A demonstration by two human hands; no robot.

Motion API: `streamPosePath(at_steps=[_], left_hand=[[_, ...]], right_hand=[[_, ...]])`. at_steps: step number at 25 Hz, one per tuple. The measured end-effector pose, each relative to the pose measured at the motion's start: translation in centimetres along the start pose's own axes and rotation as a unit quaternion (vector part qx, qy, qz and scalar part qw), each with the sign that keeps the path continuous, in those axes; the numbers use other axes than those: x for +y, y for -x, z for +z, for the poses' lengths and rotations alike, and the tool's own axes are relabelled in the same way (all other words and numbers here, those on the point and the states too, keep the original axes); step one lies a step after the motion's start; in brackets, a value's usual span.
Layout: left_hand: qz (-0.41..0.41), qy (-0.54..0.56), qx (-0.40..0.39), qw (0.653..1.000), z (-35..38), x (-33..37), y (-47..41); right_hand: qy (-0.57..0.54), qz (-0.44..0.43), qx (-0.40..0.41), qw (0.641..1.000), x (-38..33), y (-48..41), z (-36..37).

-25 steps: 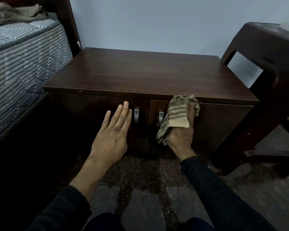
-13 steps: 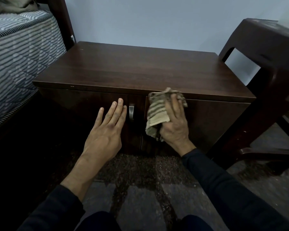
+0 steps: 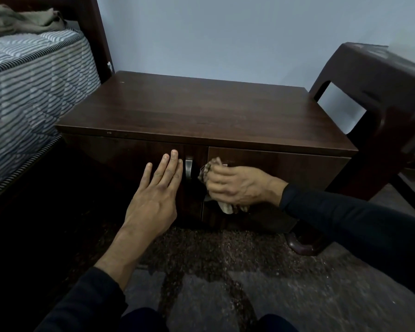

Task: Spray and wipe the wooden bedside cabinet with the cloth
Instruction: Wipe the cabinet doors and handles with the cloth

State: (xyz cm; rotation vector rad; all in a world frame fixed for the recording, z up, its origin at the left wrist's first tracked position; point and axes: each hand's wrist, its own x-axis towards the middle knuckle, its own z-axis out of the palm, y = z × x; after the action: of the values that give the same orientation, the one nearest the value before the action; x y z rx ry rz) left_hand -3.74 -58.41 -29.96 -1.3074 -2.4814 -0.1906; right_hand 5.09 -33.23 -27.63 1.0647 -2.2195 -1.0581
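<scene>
Blue wall — striped mattress

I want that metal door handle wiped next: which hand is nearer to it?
Left. The left hand lies against the left door, fingers right beside the metal handle. The right hand grips the cloth on the right door, slightly farther off.

Two hands, one cabinet, one cloth

Cloth: mostly covered by the right hand; only bunched ends show above and below it.
Fingers of that hand: motion-blurred.
Chair: cut off by right frame edge.
Mattress: cut off at left edge.
</scene>
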Motion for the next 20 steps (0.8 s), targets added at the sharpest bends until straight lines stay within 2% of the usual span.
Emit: streamPosePath(at_steps=[2,3,5,6,9,12,13,16,18,20], left_hand=[[0.006,0.003,-0.002,1.000,-0.1,-0.2,-0.1],[0.003,0.004,-0.005,1.000,-0.1,-0.4,-0.1],[0.001,0.002,-0.004,1.000,-0.1,-0.4,0.2],[0.005,0.002,-0.004,1.000,-0.2,-0.5,0.1],[0.013,0.001,0.003,1.000,0.2,-0.8,0.0],[0.012,0.003,0.005,1.000,0.5,-0.6,-0.1],[0.011,0.006,0.005,1.000,0.7,-0.5,0.0],[0.004,0.015,0.014,1.000,1.0,-0.4,0.0],[0.006,0.017,0.009,1.000,1.1,-0.3,0.0],[0.006,0.016,0.008,1.000,1.0,-0.4,0.0]], right_hand=[[0.009,0.097,0.013,0.995,-0.2,-0.4,-0.1],[0.003,0.114,0.003,0.994,-1.0,-0.6,0.0],[0.031,0.064,-0.022,0.997,-2.9,-0.3,0.5],[0.036,0.074,-0.020,0.996,-3.2,-0.1,0.8],[0.027,0.195,0.029,0.980,-3.2,-1.0,0.8],[0.071,0.141,-0.014,0.987,-5.2,-0.8,1.1],[0.062,0.163,0.009,0.985,-4.9,0.2,1.0],[0.025,0.340,0.096,0.935,-3.5,1.5,1.3],[-0.014,0.365,0.084,0.927,-5.9,2.5,2.3],[-0.040,0.343,0.054,0.937,-8.8,3.9,3.5]])
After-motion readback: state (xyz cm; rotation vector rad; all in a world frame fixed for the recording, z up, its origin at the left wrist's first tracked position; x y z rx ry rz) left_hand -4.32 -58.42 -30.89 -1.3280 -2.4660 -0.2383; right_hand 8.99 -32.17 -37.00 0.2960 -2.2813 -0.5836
